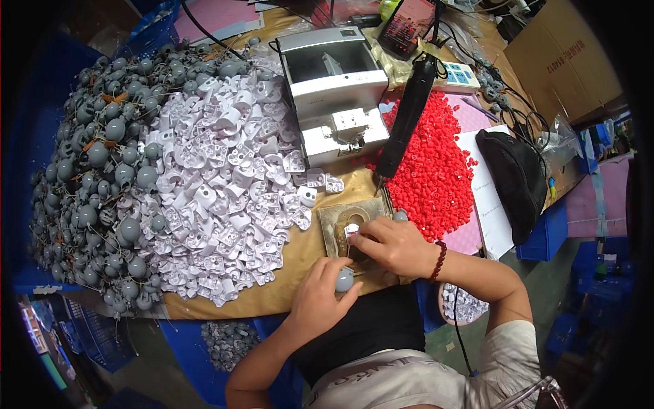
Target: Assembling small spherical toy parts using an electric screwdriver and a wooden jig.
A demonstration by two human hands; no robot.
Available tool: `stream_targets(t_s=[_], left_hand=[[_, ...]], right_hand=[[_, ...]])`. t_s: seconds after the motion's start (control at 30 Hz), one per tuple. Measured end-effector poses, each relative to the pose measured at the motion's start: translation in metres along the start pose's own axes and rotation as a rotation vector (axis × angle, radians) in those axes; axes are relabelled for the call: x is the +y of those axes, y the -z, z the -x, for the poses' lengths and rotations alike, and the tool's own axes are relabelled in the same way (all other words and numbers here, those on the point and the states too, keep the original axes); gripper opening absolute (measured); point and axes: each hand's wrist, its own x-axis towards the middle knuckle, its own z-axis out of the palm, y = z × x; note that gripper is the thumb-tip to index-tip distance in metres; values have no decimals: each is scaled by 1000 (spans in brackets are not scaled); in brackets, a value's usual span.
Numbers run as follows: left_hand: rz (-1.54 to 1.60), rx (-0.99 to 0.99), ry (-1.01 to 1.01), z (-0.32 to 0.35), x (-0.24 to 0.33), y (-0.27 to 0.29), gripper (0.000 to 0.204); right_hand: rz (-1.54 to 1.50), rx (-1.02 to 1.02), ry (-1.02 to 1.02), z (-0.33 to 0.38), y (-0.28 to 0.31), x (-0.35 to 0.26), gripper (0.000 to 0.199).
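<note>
1. Sprawled over the left half of the brown paper-covered worktable [300, 255]: a broad heap of white moulded plastic housings [225, 177], ringed on its left by a bank of grey round-headed plastic parts [102, 170].
2. Stood far of centre: a silver-white boxy benchtop machine [334, 88], with a spread of small red plastic caps [436, 170] to its right and a black electric screwdriver [409, 116] hanging slantwise over them.
3. Lay near centre, just right of the white heap: a flat tan rectangular fixture block [334, 228], long axis running near to far.
4. Rested on that block: right hand [395, 245], fingers curled and pressed together, tips pinching a small white plastic piece [351, 232] down into the block's recess.
5. Held just near and left of the block, close beside the right hand: left hand [320, 293], fingers wrapped round a grey rounded plastic ball part [345, 279], thumb side turned toward the fixture.
6. Judged nearer the seated white piece: the right hand, already upon it; grey part a short way nearer.
</note>
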Motion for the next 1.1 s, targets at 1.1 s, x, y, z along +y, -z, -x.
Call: stream_targets(t_s=[1.1], left_hand=[[-710, 119, -224, -16, -9, -29, 65]], right_hand=[[35, -379, -272, 16, 36, 9, 49]])
